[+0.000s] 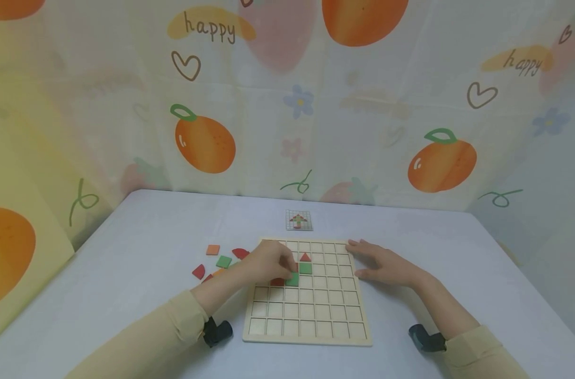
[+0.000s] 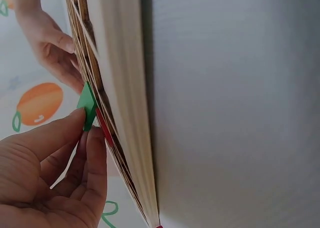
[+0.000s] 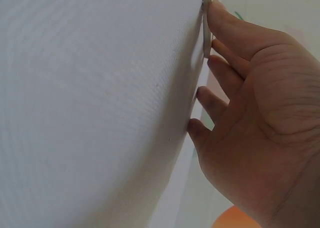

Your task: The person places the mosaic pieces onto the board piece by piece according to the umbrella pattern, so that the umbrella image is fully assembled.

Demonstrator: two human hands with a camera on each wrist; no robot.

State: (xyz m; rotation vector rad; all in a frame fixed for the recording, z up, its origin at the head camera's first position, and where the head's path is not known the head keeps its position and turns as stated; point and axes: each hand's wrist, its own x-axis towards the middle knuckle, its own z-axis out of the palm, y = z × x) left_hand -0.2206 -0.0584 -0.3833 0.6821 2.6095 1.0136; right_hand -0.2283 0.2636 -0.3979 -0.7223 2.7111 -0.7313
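Observation:
My left hand [image 1: 270, 261] pinches a green square tile [image 2: 88, 105] between thumb and fingers, tilted over the wooden grid board [image 1: 308, 330]. In the head view that tile overlaps a cell near the board's upper left. Beside it lies a red piece [image 1: 277, 282], partly under the hand's shadow. A second green square [image 1: 305, 268] sits in a cell to the upper right, with a red triangle [image 1: 305, 257] in the cell above. At the board's right edge rests my right hand [image 1: 384, 265], fingers extended, its thumb touching the rim in the right wrist view.
Left of the board are loose pieces: an orange square [image 1: 213, 250], a green square [image 1: 224, 261], a red rounded piece [image 1: 199, 271] and others partly behind the left arm. A small pattern card [image 1: 299, 220] showing an arrow-like figure lies beyond the board on the white table [image 1: 159, 226].

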